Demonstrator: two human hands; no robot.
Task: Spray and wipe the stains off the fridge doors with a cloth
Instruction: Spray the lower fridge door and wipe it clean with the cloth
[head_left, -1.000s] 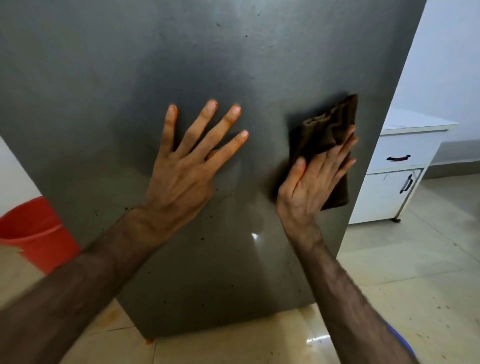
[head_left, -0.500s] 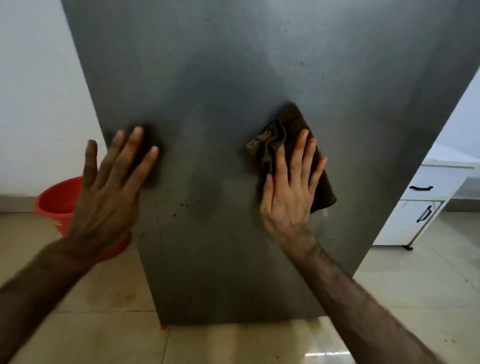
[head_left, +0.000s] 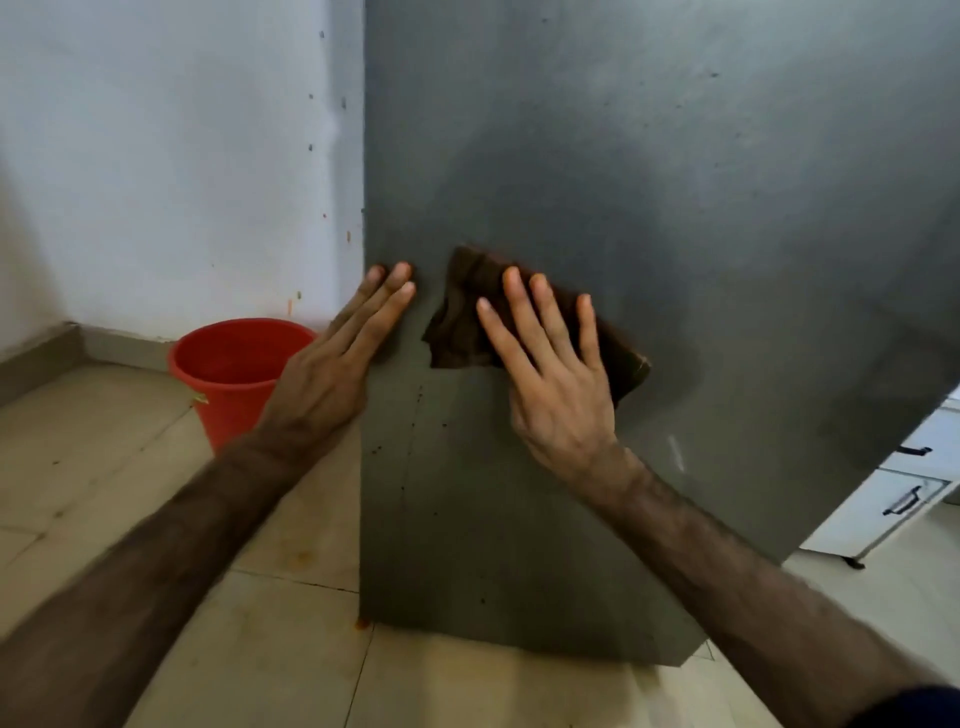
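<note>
Right hand lies flat, fingers straight and slightly spread, pressing a brown cloth against the grey fridge door. The cloth is crumpled and sits about halfway up the door, nearer its left edge than its right. Part of the cloth shows to the left of the fingers and one corner pokes out to the right of the hand, beyond the little finger. The wrist points down and to the right, with the forearm running towards the bottom right corner of the view.

Left hand is also flat with fingers straight and close together. Its fingertips touch the door right at the left edge, just beside the cloth but not on it. It holds nothing.

Small dark specks dot the door below the cloth, mostly near the left edge and towards the bottom. A few fainter specks show higher up on the right.

A red bucket stands on the tiled floor left of the fridge, close to a white wall that carries a few small spots. A white cabinet with dark handles stands past the right edge of the door.
</note>
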